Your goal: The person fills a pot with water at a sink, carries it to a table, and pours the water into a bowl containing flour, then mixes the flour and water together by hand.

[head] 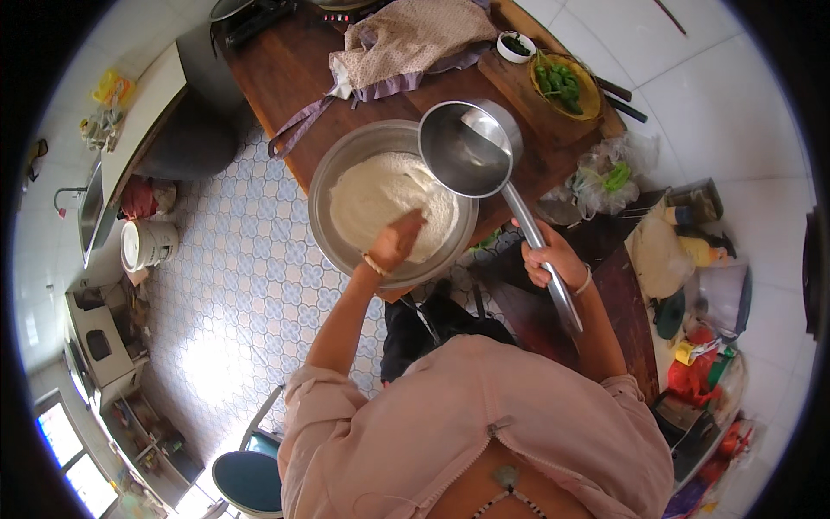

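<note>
A wide metal basin (322, 214) stands at the table's edge with flour (369, 201) in it. My left hand (397, 241) reaches into the basin over the flour; its fingertips look blurred, and whether they touch the flour is hard to tell. The long handle of a stainless steel ladle (512, 146) is in the grip of my right hand (551, 256). The ladle's deep bowl is above the basin's right rim, and some clear liquid seems to be inside.
On the wooden table (285, 84) lie a patterned cloth (415, 45) and a cutting board (506, 84). Green peppers fill a yellow basket (593, 97) beside a small white bowl (501, 47) of chopped greens. A plastic bag (600, 188) sits at the table's right edge.
</note>
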`<state>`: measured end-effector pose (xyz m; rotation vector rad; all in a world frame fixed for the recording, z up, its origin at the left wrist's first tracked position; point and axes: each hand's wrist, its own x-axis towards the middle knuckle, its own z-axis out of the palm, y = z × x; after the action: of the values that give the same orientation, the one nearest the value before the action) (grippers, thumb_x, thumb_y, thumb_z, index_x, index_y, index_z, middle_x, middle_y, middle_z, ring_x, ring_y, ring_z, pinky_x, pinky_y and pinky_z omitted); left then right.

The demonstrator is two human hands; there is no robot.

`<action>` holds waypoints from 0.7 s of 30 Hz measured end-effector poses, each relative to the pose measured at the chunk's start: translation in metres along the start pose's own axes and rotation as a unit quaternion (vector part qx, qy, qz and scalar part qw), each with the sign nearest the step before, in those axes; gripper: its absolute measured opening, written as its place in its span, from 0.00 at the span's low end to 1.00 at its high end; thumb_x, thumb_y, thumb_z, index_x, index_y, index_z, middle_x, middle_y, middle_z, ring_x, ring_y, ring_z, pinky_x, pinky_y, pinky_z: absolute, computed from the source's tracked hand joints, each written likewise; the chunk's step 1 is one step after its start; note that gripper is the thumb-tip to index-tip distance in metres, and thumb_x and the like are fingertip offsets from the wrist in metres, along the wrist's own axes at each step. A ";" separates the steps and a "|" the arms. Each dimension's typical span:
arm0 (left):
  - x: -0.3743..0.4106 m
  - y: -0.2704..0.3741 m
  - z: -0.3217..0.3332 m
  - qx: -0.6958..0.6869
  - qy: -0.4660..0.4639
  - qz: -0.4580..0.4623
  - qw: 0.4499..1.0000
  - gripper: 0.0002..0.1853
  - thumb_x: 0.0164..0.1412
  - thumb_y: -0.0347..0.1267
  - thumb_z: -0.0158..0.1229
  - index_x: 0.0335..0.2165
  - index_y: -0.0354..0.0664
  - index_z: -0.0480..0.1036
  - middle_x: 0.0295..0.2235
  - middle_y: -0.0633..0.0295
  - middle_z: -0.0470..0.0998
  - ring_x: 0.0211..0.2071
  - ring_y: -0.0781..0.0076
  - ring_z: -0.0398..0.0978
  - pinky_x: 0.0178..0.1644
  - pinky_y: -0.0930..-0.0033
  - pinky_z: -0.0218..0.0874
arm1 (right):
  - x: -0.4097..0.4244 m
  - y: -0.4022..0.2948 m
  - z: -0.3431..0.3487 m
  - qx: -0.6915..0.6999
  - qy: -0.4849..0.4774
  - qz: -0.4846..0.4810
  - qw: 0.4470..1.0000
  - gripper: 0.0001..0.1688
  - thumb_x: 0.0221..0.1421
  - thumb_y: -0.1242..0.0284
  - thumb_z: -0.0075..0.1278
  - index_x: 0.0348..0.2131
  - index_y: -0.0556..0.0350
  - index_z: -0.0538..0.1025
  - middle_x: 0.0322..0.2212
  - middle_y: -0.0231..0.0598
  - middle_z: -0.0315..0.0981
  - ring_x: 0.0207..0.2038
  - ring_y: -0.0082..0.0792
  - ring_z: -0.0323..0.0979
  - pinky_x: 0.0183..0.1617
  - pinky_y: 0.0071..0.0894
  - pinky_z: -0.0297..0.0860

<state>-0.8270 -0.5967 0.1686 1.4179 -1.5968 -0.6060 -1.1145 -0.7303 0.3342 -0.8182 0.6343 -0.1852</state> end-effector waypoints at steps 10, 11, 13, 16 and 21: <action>-0.030 -0.015 -0.061 0.126 -0.008 -0.051 0.991 0.14 0.54 0.24 0.47 0.41 0.38 0.69 0.46 0.45 0.68 0.45 0.48 0.68 0.49 0.61 0.61 | -0.060 0.021 -0.006 0.025 0.007 0.029 0.999 0.37 0.46 0.73 0.49 0.55 0.58 0.53 0.17 0.34 0.59 0.11 0.19 0.57 0.14 0.20 0.58; -0.019 -0.014 -0.047 0.108 0.014 -0.031 0.994 0.14 0.54 0.24 0.47 0.41 0.38 0.68 0.46 0.45 0.68 0.45 0.47 0.68 0.48 0.61 0.61 | -0.059 0.022 -0.003 0.033 0.005 0.032 0.999 0.37 0.46 0.73 0.49 0.55 0.58 0.53 0.18 0.33 0.59 0.11 0.19 0.57 0.14 0.20 0.58; -0.006 0.004 -0.020 0.031 -0.002 -0.017 0.999 0.13 0.54 0.24 0.48 0.41 0.38 0.68 0.45 0.45 0.69 0.44 0.47 0.69 0.47 0.62 0.62 | -0.058 0.026 0.000 0.047 0.003 0.038 0.998 0.38 0.46 0.74 0.49 0.55 0.57 0.53 0.19 0.33 0.60 0.11 0.18 0.56 0.14 0.19 0.58; -0.034 0.039 -0.013 -0.036 -0.111 -0.017 0.993 0.12 0.54 0.24 0.49 0.40 0.38 0.69 0.44 0.48 0.70 0.43 0.51 0.70 0.48 0.63 0.61 | -0.061 0.032 -0.002 0.075 -0.005 0.033 0.997 0.38 0.46 0.74 0.49 0.55 0.57 0.53 0.20 0.33 0.60 0.12 0.18 0.56 0.14 0.19 0.58; -0.089 0.015 -0.082 0.084 -0.127 -0.015 0.988 0.13 0.54 0.23 0.48 0.40 0.39 0.70 0.47 0.50 0.69 0.48 0.57 0.67 0.52 0.62 0.60 | -0.056 0.038 0.002 0.074 -0.006 0.029 0.997 0.39 0.44 0.75 0.48 0.55 0.58 0.53 0.19 0.34 0.60 0.12 0.19 0.57 0.14 0.20 0.58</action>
<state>-0.7695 -0.4920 0.1946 1.5393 -1.8661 -0.7065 -1.1616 -0.6820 0.3332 -0.6571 0.6248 -0.1729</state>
